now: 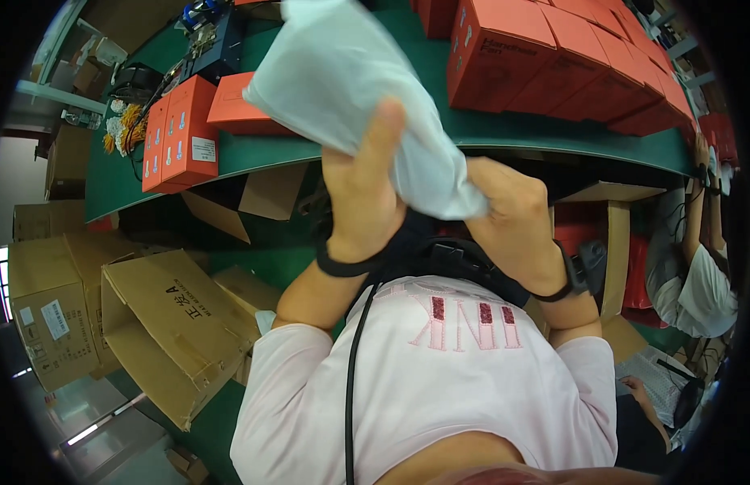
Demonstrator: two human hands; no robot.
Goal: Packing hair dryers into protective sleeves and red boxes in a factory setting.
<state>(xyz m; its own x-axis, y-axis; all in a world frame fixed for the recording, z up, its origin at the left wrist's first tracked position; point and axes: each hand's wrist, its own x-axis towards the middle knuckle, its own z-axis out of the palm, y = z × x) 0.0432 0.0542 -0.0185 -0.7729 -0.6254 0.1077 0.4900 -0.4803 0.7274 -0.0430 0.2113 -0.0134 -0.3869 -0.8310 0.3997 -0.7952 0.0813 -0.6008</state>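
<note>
A pale white soft bag (330,73), slightly smeared by motion, is held up in front of me over the front edge of the green table (108,190). What it contains is hidden. My left hand (363,194) grips its lower left part, with the thumb pressed across the front. At the narrow lower right end, my right hand (508,206) is closed on the bag, its fingertips partly hidden. Behind the bag lies a red-orange box (241,105), partly covered by it.
Several red-orange boxes (504,65) stand in rows at the back right. Two more boxes (181,133) stand at the left beside yellow and white cords (128,129). An opened cardboard carton (173,311) is at lower left. Another person's arm (694,194) reaches in at far right.
</note>
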